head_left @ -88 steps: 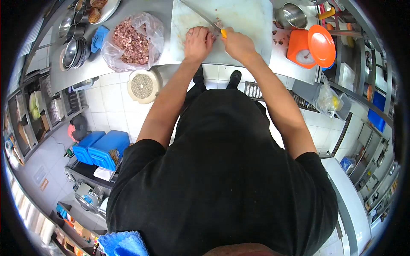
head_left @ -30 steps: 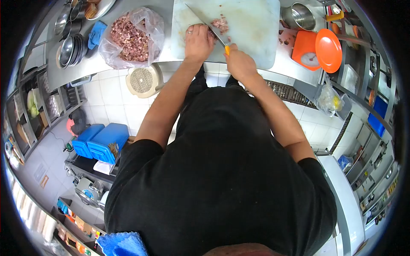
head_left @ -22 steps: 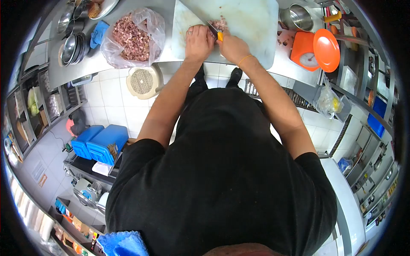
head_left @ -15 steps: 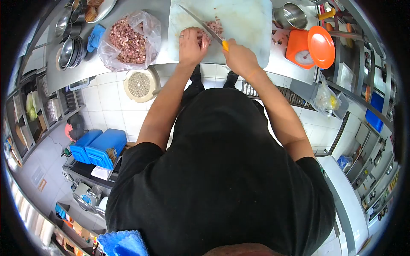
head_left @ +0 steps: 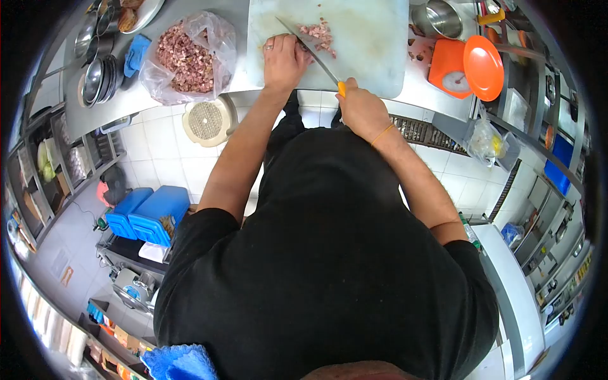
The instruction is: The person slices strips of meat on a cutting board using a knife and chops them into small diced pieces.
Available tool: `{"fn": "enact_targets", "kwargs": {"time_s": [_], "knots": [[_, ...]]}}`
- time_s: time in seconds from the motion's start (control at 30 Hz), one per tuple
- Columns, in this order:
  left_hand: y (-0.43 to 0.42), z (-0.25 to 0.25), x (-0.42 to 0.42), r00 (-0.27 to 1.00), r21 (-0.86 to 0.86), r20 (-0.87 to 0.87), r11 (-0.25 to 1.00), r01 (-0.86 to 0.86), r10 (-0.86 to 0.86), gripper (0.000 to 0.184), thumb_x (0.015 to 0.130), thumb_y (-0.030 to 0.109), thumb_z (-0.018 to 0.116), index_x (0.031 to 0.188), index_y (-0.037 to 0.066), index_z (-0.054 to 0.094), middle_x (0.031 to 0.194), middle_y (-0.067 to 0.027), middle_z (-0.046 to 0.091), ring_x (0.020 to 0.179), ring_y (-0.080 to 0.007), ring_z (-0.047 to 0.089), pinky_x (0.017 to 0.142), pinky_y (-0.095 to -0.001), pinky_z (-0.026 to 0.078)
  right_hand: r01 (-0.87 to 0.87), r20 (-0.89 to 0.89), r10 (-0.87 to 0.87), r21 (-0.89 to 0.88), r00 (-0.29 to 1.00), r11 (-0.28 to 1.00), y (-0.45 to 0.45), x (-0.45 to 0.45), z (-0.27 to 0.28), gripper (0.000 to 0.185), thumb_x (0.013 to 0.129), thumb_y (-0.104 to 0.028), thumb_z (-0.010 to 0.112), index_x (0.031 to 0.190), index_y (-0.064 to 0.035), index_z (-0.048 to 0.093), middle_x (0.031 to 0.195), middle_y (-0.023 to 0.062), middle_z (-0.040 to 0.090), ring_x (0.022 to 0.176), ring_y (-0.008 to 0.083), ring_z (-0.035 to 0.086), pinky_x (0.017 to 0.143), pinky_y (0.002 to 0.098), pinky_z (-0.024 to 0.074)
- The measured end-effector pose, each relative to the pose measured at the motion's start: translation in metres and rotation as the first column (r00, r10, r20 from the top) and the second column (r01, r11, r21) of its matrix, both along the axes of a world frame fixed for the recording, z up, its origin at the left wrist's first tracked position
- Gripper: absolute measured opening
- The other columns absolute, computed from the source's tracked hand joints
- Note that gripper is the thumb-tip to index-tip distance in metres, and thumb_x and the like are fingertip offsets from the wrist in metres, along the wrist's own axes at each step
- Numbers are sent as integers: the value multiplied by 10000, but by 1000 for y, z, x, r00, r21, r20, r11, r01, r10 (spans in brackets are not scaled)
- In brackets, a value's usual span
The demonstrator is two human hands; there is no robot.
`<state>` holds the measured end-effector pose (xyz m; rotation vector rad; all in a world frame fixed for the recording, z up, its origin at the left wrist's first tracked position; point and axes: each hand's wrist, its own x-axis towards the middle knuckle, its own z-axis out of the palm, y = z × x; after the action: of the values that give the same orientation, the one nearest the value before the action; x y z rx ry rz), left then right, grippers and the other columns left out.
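My right hand (head_left: 365, 113) is wrapped round the yellow handle of a kitchen knife (head_left: 323, 63). The blade slants up and left across the white cutting board (head_left: 373, 54), its tip beyond my left fingers. Curled on the board, my left hand (head_left: 283, 62) is closed over a piece of pink meat (head_left: 309, 57) close beside the blade; most of that piece is hidden. Small chopped meat bits (head_left: 324, 33) lie just past the knife. To the left, a clear plastic bag (head_left: 223, 47) stands open, full of diced meat (head_left: 185, 60).
Left on the steel counter are a blue cloth (head_left: 136, 56) and stacked metal bowls (head_left: 98, 81). To the right stand a steel pot (head_left: 443, 19), an orange kitchen scale (head_left: 446, 66) and an orange plate (head_left: 484, 68). A beige plastic stool (head_left: 206, 123) is below the counter's edge.
My right hand has drawn the knife toward me and slightly right, the blade now lower and closer to my left fingers. My left hand has shifted slightly up, still curled on the board.
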<state>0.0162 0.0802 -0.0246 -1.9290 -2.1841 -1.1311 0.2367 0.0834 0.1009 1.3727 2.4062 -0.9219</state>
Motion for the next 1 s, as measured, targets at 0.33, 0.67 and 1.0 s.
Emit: {"fn": "enact_targets", "kwargs": {"time_s": [0.33,0.67,1.0], "knots": [[1,-6,0,1000,-37,-19,999,-12,11,173,898,142,661,1042,50,639,1026,-152,660,1027,-387,596,952,-510,460,5,-159,5,59,987,998,41,-48,-68,347,1035,-278,575,1158,46,560,916,272,742,873,468,730,789,565,569],[-11,9,-10,995,18,96,1000,-22,20,128,956,121,636,1060,49,654,1040,-153,678,1009,-384,608,937,-488,477,-27,-68,31,57,997,998,36,-26,-4,353,1037,-288,585,1160,41,559,904,261,744,862,458,733,792,552,569],[-9,2,-8,998,-7,-35,999,-54,54,101,934,101,642,1023,58,660,1017,-139,679,999,-370,608,933,-490,467,-37,27,37,33,999,999,-6,4,24,311,1031,-248,600,1103,47,535,817,239,734,790,442,737,724,538,579]]}}
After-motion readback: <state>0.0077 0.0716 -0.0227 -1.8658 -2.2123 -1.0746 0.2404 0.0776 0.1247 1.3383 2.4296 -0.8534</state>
